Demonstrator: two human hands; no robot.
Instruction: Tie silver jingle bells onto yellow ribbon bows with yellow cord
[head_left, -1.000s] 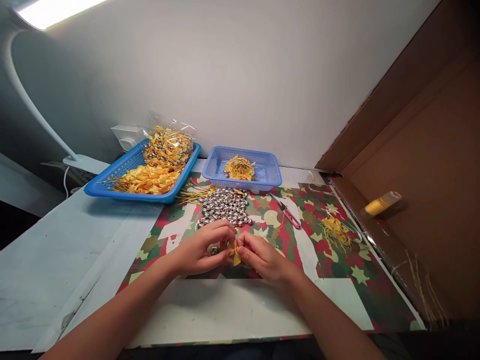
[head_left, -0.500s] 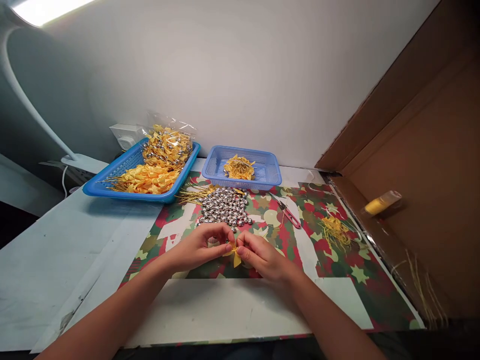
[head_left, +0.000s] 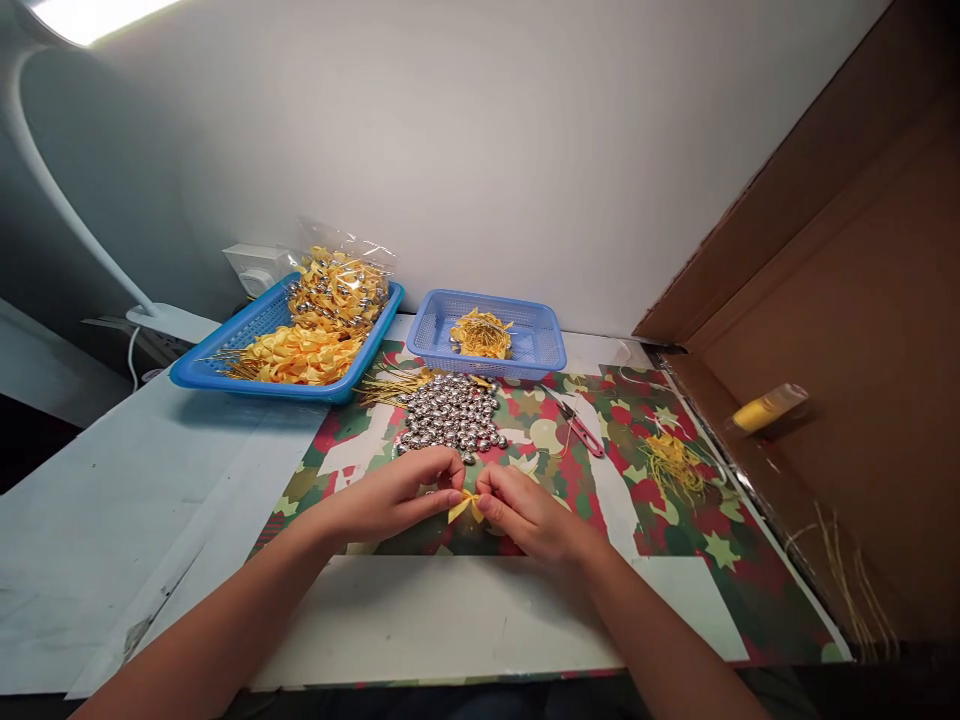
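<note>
Between my two hands is a small yellow ribbon bow (head_left: 465,508), its tails hanging downward. My left hand (head_left: 416,492) pinches the bow's left side between thumb and forefinger. On the other side, my right hand (head_left: 519,508) pinches its right loop the same way. Fingers cover part of the bow. Just beyond the hands lies a pile of shiny silver bells or beads (head_left: 450,412). Yellow bows with gold ties (head_left: 394,387) stick out at the pile's left edge.
A blue basket (head_left: 199,375) at left holds yellow bows and a clear bag of bows with silver pieces. A smaller blue basket (head_left: 536,352) stands behind the pile. Pink-handled thread snips (head_left: 583,432), yellow scraps (head_left: 673,465) and a cardboard wall (head_left: 840,300) are on the right.
The bow between my fingers has been pulled flatter, and its tails now point down and to the left. Both hands stay nearly in place; the view has shifted slightly.
</note>
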